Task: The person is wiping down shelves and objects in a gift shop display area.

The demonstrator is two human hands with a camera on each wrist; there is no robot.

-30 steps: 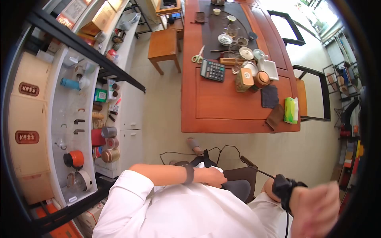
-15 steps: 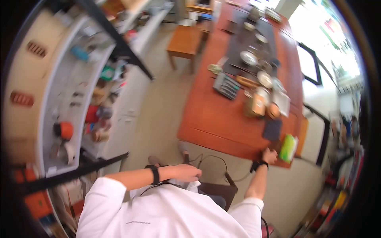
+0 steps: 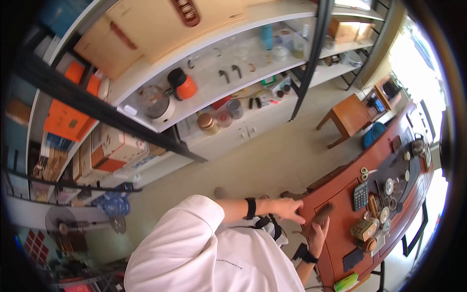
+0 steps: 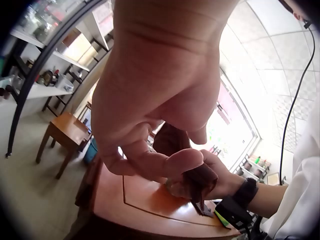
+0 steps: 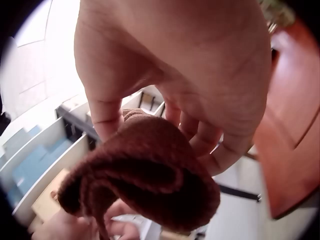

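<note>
Apparently mid-handling, the right hand (image 3: 318,233) held a brown cloth (image 3: 323,213); the left hand (image 3: 288,209), loose-fingered beside it, probably needed to pinch it

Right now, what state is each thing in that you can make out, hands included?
Brown cloth: folded over in layers
Right hand: gripping the brown cloth
Left hand: beside the brown cloth, fingers loosely bent
Dark cloth: lying flat
Calculator: lying face up
Scissors: lying down, blades too small to judge
Wooden stool: upright
White cabinet doors: shut
</note>
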